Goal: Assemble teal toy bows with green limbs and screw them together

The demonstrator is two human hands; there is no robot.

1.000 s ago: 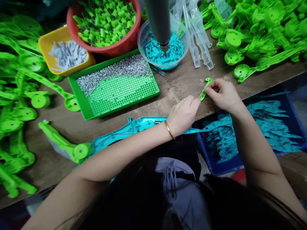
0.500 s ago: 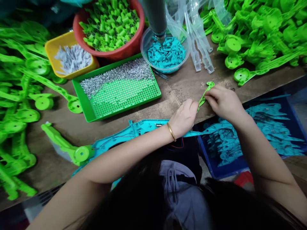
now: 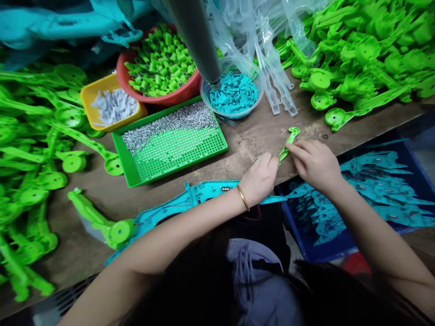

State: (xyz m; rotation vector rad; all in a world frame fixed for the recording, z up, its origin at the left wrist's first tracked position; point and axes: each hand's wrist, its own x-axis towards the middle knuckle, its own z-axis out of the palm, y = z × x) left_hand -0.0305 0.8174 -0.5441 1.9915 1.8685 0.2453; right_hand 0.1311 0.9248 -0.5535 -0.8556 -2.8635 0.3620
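Note:
My left hand (image 3: 261,179), with a gold bangle at the wrist, is closed on the lower end of a slim bright green plastic part (image 3: 288,141). My right hand (image 3: 316,164) is closed too, its fingertips pinched at the middle of the same part, whose hooked upper end sticks out free. What lies under the fingertips is hidden. Below my left forearm rests a long blue plastic shell (image 3: 204,188) with wires and a small metal piece in it. A green arm with a round hub (image 3: 120,233) sits at its left end.
A green tray (image 3: 180,158) of small screws, a clear bowl (image 3: 234,95) of blue pieces, a red bowl (image 3: 159,97) and a yellow box (image 3: 91,97) stand behind. A grey tool (image 3: 195,40) hangs above. Green parts (image 3: 367,50) pile on both sides. A blue crate (image 3: 306,244) holds blue shells.
The view has shifted, so the things on the table sit slightly lower. My right fingertips have moved slightly along the green part; my left hand keeps its hold.

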